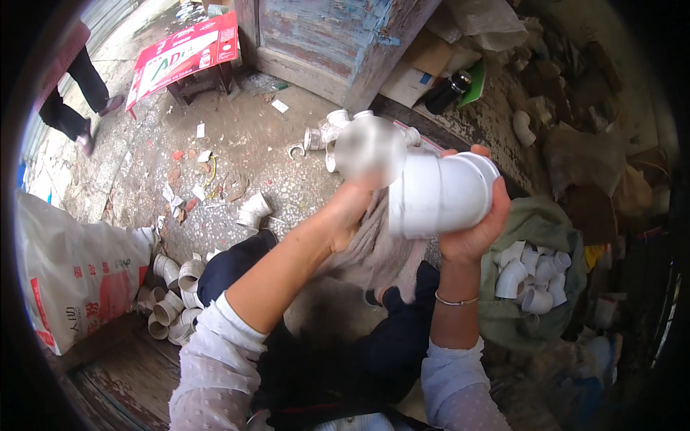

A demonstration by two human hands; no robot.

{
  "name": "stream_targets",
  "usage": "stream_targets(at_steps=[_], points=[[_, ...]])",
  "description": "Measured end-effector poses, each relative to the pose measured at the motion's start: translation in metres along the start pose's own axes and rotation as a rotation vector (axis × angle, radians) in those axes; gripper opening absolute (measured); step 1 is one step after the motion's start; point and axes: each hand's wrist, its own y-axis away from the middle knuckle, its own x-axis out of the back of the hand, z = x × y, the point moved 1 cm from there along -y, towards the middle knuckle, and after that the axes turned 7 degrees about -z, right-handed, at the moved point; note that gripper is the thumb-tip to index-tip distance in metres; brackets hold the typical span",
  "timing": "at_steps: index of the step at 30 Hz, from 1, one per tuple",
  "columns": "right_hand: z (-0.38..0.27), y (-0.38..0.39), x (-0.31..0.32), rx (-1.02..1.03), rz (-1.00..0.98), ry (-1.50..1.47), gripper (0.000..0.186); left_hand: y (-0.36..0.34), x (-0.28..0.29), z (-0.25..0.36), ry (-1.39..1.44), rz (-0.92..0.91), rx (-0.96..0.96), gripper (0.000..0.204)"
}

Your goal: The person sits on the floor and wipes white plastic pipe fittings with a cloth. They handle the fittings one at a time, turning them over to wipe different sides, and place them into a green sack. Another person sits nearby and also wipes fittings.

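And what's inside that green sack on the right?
Several white pipe fittings sit in the open mouth of the green sack; whatever lies beneath them is hidden.

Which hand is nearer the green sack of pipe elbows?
Right. The right hand, holding the white pipe fitting, is left of the sack; the left hand is farther left.
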Motion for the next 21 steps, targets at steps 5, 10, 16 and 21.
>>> stream_targets(at_steps=[5, 10, 16, 21], points=[[0.005, 0.0, 0.009, 0.134, 0.034, 0.285, 0.046, -0.002, 0.013, -0.001, 0.365, -0.189, -0.081, 0.049], [0.0, 0.004, 0.031, -0.072, -0.266, 0.533, 0.06, 0.01, 0.023, 0.017, 0.211, -0.086, -0.149, 0.044], [0.009, 0.019, 0.015, 0.033, -0.322, 1.024, 0.077, 0.007, 0.025, 0.011, -0.162, 0.096, -0.399, 0.037], [0.01, 0.013, 0.005, -0.17, 0.007, 0.041, 0.068, 0.015, 0.01, 0.019, 0.157, 0.078, -0.388, 0.039]])
